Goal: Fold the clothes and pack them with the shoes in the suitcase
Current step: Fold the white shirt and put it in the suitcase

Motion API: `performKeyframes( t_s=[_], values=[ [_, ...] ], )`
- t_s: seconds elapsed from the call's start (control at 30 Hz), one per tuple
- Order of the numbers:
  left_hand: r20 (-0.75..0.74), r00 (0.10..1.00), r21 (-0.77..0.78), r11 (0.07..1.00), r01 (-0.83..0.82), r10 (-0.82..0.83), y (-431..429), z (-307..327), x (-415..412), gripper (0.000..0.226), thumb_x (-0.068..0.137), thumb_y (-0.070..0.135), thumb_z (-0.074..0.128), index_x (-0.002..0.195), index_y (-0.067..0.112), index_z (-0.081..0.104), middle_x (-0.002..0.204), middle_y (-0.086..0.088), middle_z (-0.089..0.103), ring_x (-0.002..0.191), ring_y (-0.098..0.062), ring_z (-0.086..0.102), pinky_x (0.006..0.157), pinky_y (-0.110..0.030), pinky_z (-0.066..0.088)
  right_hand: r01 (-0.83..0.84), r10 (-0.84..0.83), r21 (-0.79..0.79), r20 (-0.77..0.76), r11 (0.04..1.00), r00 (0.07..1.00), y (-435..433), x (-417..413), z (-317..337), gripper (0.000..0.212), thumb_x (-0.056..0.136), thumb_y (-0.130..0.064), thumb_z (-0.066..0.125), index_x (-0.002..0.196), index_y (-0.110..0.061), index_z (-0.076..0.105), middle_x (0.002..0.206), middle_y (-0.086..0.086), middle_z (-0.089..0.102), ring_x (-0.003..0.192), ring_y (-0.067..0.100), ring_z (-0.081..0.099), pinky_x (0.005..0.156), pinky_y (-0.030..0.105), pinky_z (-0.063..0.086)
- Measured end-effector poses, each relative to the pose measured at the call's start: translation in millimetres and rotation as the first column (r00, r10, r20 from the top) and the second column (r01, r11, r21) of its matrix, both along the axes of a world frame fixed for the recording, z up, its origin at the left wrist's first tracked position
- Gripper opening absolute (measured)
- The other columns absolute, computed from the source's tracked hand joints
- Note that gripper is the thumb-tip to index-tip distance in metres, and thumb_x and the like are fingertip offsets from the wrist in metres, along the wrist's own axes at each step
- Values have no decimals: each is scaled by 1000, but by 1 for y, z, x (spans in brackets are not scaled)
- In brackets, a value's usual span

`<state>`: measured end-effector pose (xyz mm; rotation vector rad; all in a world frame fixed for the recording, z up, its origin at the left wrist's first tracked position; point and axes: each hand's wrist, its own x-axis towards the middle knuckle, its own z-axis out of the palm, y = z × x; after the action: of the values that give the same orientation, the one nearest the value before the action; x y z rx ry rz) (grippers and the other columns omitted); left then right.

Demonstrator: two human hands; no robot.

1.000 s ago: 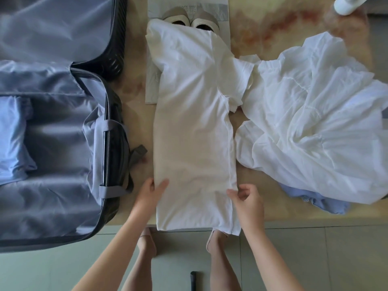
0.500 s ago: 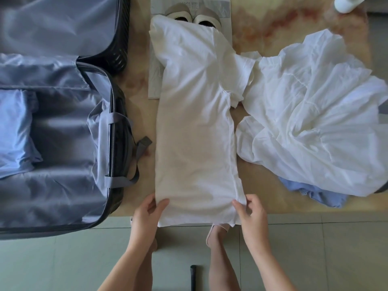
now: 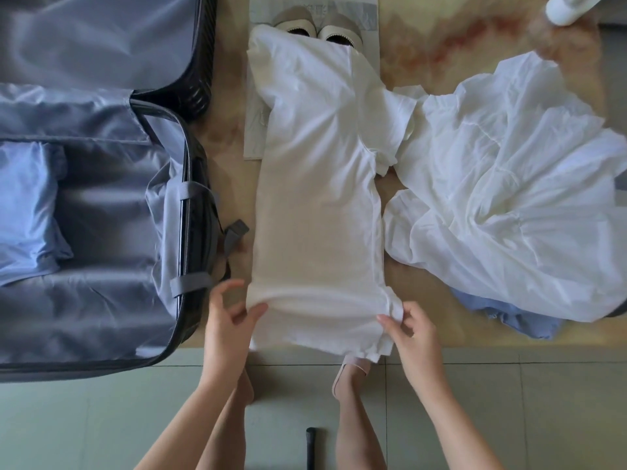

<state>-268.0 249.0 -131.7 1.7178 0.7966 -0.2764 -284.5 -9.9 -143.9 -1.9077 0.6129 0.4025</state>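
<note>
White T-shirt [image 3: 319, 205] lies folded narrow at centre of the table [image 3: 424, 293], with its hem at 6 o'clock. Left hand [image 3: 227, 329] pinches the hem's 7 o'clock corner, its other fingers spread. Right hand [image 3: 412, 334] pinches the 5 o'clock corner. Shoes [image 3: 315, 27] sit at 12 o'clock. Open suitcase [image 3: 112, 300] lies at 9 o'clock, and a loose white garment [image 3: 509, 205] at 3 o'clock.

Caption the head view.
The left hand and right hand pinch the near end of the white T-shirt beside the open suitcase.

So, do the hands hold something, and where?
Yes, the white T-shirt: the left hand pinches its left edge and the right hand its right edge, both near the bottom hem.
</note>
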Motion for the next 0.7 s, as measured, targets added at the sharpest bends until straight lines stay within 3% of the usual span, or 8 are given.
performKeyframes(
  t_s=[0.13,0.2,0.27,0.37,0.47,0.57,0.63,0.7],
  values=[
    [185,981,80,996,38,-52,-9,17,38,52,83,13,72,110,46,42,71,-14,61,66,-16,55,70,-28,47,128,-130,25,114,991,985,5,45,15,12,85,-13,69,89,-16,58,78,-1,70,71,5,64,63,16,46],
    [227,973,90,996,21,-41,-9,15,59,55,86,14,69,122,42,40,73,-12,61,68,-11,57,72,-26,48,154,-159,45,159,987,974,9,72,18,14,86,-13,68,93,-18,57,82,-5,70,72,-1,64,65,12,45],
    [258,962,148,988,46,-84,-9,9,83,56,87,14,67,130,35,37,71,-10,52,66,-10,52,71,-29,46,151,-155,35,187,988,970,13,100,15,16,87,-14,68,99,-14,58,82,-7,69,77,5,65,70,16,47],
    [175,966,191,969,157,-191,-10,-7,115,72,87,15,68,144,24,25,89,7,53,83,-4,54,80,-23,41,103,-99,-17,153,995,983,18,130,4,30,85,-20,70,110,-14,55,91,-3,67,88,16,64,77,25,47],
    [43,983,105,980,172,-177,-7,-23,127,84,87,15,67,150,16,12,124,-1,54,118,-14,52,99,-27,39,8,-4,-90,48,996,999,17,132,-15,57,85,-28,70,134,-18,41,105,2,65,96,17,61,79,28,45],
    [-43,984,115,977,179,-175,-4,-29,118,85,88,15,66,151,14,11,118,2,54,111,-16,53,95,-31,41,-22,33,-151,70,988,997,17,121,-22,74,85,-22,70,145,-18,28,105,1,61,92,14,58,75,18,43],
    [-69,978,117,972,203,-196,-4,-29,108,87,88,16,66,152,19,8,109,5,54,101,-14,53,86,-28,39,16,0,-166,97,986,995,17,114,-23,73,85,-14,70,146,-15,29,99,4,60,84,11,54,69,6,39],
    [-78,983,108,979,174,-166,-4,-31,100,88,88,15,66,152,23,6,105,3,55,98,-16,55,81,-27,38,38,-19,-163,114,986,993,19,109,-23,66,84,-11,69,141,-16,37,96,8,63,84,17,56,73,10,42]
  ],
)
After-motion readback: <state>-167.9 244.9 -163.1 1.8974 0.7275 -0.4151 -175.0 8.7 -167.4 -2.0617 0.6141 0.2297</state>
